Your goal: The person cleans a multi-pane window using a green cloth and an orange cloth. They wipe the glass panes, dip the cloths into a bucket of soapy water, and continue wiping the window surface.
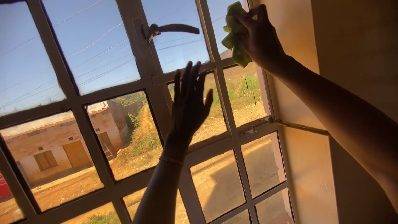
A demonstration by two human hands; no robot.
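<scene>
Green cloth [234, 35], bunched into a crumpled wad, sits against the glass at the top right corner of the window [124, 120], close to the frame's right edge and the cream wall [306, 166] beside it. The right hand [259, 35] grips it from the room side, fingers curled over the wad and pressing it onto the pane; the cloth's long axis runs roughly up and down, with its loose lower end hanging toward the horizontal bar beneath. To its right there is little room before the frame upright; to its left the pane runs on open toward the curved dark window handle [172, 29], which points rightward from the centre upright.

The left hand [190, 101] is spread flat, fingers apart and pointing up, palm laid on or just before the crossing of a grey bar and the centre upright; whether it touches I cannot tell. A thin bracelet [171, 160] circles that wrist. Lower right, a metal window stay [300, 126] reaches from frame to wall.
</scene>
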